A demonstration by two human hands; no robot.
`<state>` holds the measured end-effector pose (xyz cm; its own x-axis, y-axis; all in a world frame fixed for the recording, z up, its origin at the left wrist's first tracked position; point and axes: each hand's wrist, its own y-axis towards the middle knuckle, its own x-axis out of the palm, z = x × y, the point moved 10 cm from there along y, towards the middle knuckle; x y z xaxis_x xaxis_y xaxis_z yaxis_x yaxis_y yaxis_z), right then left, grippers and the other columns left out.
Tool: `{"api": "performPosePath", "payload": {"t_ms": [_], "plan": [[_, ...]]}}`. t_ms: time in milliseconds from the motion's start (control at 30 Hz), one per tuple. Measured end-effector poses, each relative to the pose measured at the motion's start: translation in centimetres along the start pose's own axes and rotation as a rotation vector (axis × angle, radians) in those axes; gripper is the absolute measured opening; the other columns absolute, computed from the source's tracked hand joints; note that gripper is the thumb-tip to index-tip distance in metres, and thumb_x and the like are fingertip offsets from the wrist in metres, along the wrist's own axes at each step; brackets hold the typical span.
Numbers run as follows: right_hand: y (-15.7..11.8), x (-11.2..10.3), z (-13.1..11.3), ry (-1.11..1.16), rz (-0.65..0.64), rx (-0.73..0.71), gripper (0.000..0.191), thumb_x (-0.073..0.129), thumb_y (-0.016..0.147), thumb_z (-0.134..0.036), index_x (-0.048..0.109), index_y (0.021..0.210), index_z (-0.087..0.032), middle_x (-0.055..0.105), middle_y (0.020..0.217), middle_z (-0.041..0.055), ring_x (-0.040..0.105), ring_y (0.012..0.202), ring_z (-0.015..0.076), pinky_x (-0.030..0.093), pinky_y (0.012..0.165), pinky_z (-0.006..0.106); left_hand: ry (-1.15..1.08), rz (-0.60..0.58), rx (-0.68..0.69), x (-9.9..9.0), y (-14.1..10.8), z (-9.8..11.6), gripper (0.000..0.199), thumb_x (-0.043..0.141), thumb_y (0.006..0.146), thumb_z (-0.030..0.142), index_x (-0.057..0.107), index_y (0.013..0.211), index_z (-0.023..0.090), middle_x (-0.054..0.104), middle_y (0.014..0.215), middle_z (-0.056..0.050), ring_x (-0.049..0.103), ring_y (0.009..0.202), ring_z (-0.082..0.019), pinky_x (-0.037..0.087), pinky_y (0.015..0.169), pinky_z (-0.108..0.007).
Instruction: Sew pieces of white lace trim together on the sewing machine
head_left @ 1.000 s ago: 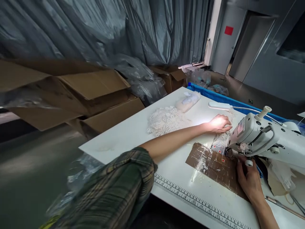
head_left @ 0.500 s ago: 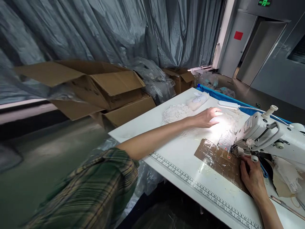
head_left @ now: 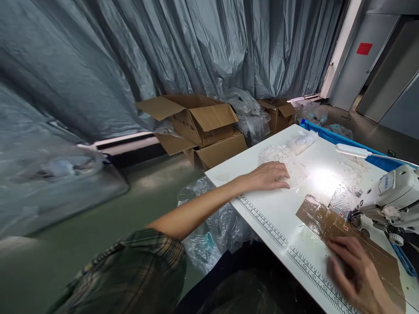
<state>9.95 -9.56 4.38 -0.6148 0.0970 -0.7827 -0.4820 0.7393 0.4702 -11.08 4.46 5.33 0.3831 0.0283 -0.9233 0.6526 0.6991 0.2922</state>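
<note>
My left hand [head_left: 270,175] is over the white table [head_left: 258,196], beside a pile of white lace [head_left: 276,155]. Its fingers are loosely stretched, the thumb is apart, and nothing shows in it. Slightly blurred, my right hand [head_left: 360,270] hovers at the brown taped board [head_left: 322,218] with fingers half bent and thumb apart; I see nothing in it. A white sewing machine [head_left: 393,192] stands at the right. Patterned white lace [head_left: 343,196] lies by its needle area under a bright lamp [head_left: 353,151].
A rolled white bundle [head_left: 303,141] lies behind the lace pile. Printed ruler marks [head_left: 284,244] run along the table's front edge. Blue cloth [head_left: 337,136] hangs at the far edge. Open cardboard boxes [head_left: 209,120] and plastic bags [head_left: 252,117] stand beyond.
My left hand has drawn back from the lamplit spot toward the lace pile's near side. My right hand has left the machine's needle area and come nearer. The view has swung left.
</note>
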Motion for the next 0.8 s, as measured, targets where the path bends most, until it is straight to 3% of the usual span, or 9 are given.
{"api": "performPosePath", "payload": {"t_ms": [67,133,233,333,433,533,600,667,800], "plan": [[0.5,1.1,-2.6,0.182,-0.122,-0.084,0.017,0.058,0.089,-0.027,0.074,0.087,-0.023,0.074,0.085,0.0084,0.071,0.082,0.0211,0.06,0.075,0.032,0.048,-0.021,-0.045,1.4,0.0,-0.3,0.024,0.056,0.098,0.035,0.069,0.094,0.016,0.067,0.095,-0.006,0.062,0.088,-0.018,0.044,0.076,-0.027],[0.8,1.0,-3.7,0.293,-0.124,-0.111,0.018,0.057,0.089,-0.024,0.073,0.081,-0.022,0.074,0.078,0.0072,0.07,0.076,0.02,0.059,0.074,0.032,0.045,-0.042,-0.088,2.1,0.1,-0.9,0.022,0.051,0.099,0.028,0.068,0.09,0.016,0.066,0.091,-0.005,0.061,0.085,-0.016,0.043,0.072,-0.025],[0.9,-0.2,-2.6,0.336,0.007,-0.051,0.019,0.055,0.089,-0.019,0.07,0.078,-0.021,0.072,0.075,0.0068,0.069,0.07,0.0181,0.058,0.066,0.028,-0.03,-0.034,-0.118,1.4,0.4,-1.2,0.022,0.048,0.099,0.025,0.065,0.088,0.017,0.064,0.092,-0.004,0.06,0.085,-0.016,0.042,0.071,-0.024],[0.4,-1.4,-0.5,0.312,0.151,0.031,0.021,0.055,0.089,-0.015,0.066,0.072,-0.02,0.07,0.07,0.0052,0.067,0.064,0.0155,0.055,0.058,0.023,-0.101,0.025,-0.147,-0.4,0.9,-0.2,0.02,0.045,0.099,0.025,0.06,0.089,0.016,0.062,0.094,-0.004,0.059,0.085,-0.016,0.043,0.074,-0.026],[0.0,-2.3,0.8,0.268,0.24,0.071,0.019,0.058,0.088,-0.014,0.068,0.073,-0.02,0.07,0.07,0.0046,0.067,0.062,0.0152,0.055,0.057,0.023,-0.25,-0.008,-0.119,-0.1,1.6,2.9,0.02,0.043,0.1,0.027,0.058,0.092,0.016,0.063,0.09,-0.003,0.058,0.08,-0.015,0.042,0.07,-0.025],[-0.3,-3.1,1.5,0.234,0.296,0.095,0.018,0.059,0.088,-0.015,0.069,0.074,-0.021,0.07,0.071,0.0041,0.068,0.064,0.0153,0.055,0.057,0.022,-0.398,-0.183,0.069,2.4,2.1,8.0,0.018,0.048,0.101,0.028,0.059,0.093,0.016,0.065,0.092,-0.003,0.06,0.08,-0.013,0.044,0.07,-0.023],[-0.4,-3.5,1.7,0.219,0.321,0.109,0.019,0.059,0.088,-0.015,0.068,0.072,-0.021,0.07,0.071,0.0035,0.068,0.063,0.0146,0.054,0.056,0.022,-0.4,-0.267,0.164,3.9,2.4,10.1,0.019,0.052,0.1,0.033,0.06,0.097,0.016,0.066,0.1,-0.005,0.062,0.087,-0.014,0.045,0.074,-0.024],[-0.4,-3.8,1.8,0.209,0.337,0.12,0.02,0.059,0.088,-0.015,0.067,0.071,-0.021,0.07,0.071,0.003,0.067,0.061,0.0139,0.053,0.055,0.022,-0.306,-0.265,0.135,4.8,3.0,9.9,0.022,0.051,0.101,0.035,0.061,0.101,0.015,0.065,0.104,-0.008,0.061,0.093,-0.017,0.046,0.078,-0.027],[-0.4,-4.3,1.8,0.207,0.356,0.138,0.022,0.058,0.089,-0.015,0.066,0.07,-0.02,0.069,0.067,0.0019,0.065,0.06,0.0126,0.052,0.055,0.023,-0.148,-0.201,-0.01,6.1,4.3,7.4,0.024,0.046,0.102,0.03,0.062,0.096,0.013,0.063,0.102,-0.009,0.059,0.097,-0.02,0.046,0.082,-0.03]]}}
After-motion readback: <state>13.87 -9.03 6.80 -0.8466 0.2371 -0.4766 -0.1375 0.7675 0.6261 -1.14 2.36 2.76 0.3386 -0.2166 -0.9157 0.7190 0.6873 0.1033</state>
